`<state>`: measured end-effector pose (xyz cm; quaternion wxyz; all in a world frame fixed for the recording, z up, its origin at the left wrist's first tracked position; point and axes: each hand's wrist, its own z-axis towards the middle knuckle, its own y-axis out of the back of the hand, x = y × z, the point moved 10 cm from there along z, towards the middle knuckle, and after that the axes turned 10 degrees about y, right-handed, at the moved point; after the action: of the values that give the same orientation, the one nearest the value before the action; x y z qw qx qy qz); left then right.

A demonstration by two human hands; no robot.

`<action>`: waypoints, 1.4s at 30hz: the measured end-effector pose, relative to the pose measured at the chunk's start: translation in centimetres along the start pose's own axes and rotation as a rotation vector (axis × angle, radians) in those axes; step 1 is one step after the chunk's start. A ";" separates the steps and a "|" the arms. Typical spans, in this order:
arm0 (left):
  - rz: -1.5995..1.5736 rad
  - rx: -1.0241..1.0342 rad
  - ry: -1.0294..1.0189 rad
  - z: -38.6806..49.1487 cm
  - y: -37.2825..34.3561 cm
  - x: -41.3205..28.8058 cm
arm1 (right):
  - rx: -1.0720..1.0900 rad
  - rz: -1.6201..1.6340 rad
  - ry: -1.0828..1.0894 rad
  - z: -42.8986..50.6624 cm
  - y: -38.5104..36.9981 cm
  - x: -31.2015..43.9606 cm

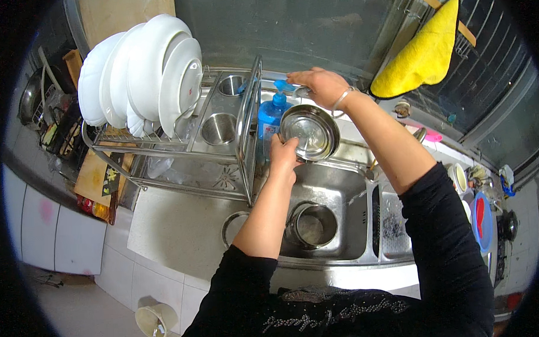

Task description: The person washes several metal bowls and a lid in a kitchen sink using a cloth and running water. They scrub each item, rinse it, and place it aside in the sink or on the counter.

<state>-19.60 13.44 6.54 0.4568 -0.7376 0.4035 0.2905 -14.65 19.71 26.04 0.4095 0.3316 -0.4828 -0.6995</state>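
My left hand (284, 157) grips the rim of a shiny round metal bowl (310, 133), tilted so that its inside faces me. Beyond the bowl stands a blue pump bottle (272, 115) with a label. My right hand (320, 84), a bracelet at its wrist, is stretched out by the pump head (283, 85); whether its fingers touch the pump is unclear. A grey metal piece (301, 92) shows below that palm, too little of it visible to name. Under my forearms lies a steel sink (350, 188), with a metal pot (316, 227) in its basin.
To the left, a metal dish rack (171, 154) holds several white plates (150, 70) and steel cups (219, 128). A round metal rim (233, 227) shows beside my left forearm. A yellow cloth (421, 56) hangs at upper right. A blue basin (480, 221) stands far right.
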 end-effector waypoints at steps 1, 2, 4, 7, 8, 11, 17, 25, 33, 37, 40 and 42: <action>-0.018 -0.009 -0.001 0.2 -0.3 -0.6 | 0.070 0.024 0.007 1.3 -0.4 0.0; -0.046 -0.012 -0.013 0.6 -0.7 -1.2 | 0.211 0.020 -0.048 2.3 -1.5 -0.6; -0.073 -0.031 -0.022 1.3 -1.6 -2.1 | 0.494 0.005 -0.169 2.9 -3.2 -1.5; -0.068 -0.014 -0.023 2.2 -2.0 -2.9 | 0.566 0.145 -0.168 3.4 -3.5 -1.2; -0.067 -0.003 -0.008 2.6 -2.0 -3.0 | 0.598 0.160 -0.197 3.4 -3.7 -1.3; -0.052 -0.008 0.026 3.0 -2.1 -2.8 | 0.654 0.211 -0.278 3.2 -3.8 -1.5; -0.060 -0.012 0.029 3.2 -2.3 -3.0 | 0.540 0.262 -0.184 3.0 -5.4 -2.3; -0.041 0.011 0.037 2.5 -2.1 -2.7 | 0.137 0.281 -0.210 1.2 -2.5 -1.8; 0.158 0.002 0.069 -1.3 -0.6 3.2 | -0.094 0.229 -0.208 -14.6 -7.5 3.2; 0.254 -0.007 0.098 -1.7 0.9 10.1 | 0.153 0.035 -0.198 -20.1 -10.3 8.3; 0.386 0.113 0.158 -3.3 -1.7 13.6 | 0.076 -0.117 -0.462 -23.2 -9.6 6.0; 0.417 0.154 0.171 -3.5 -3.5 13.5 | 0.055 -0.035 -0.497 -23.2 -9.7 6.1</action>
<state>-9.59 6.68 -1.25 0.4061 -0.6230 0.6055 0.2833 0.10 6.81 9.16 0.2568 0.1686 -0.5818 -0.7531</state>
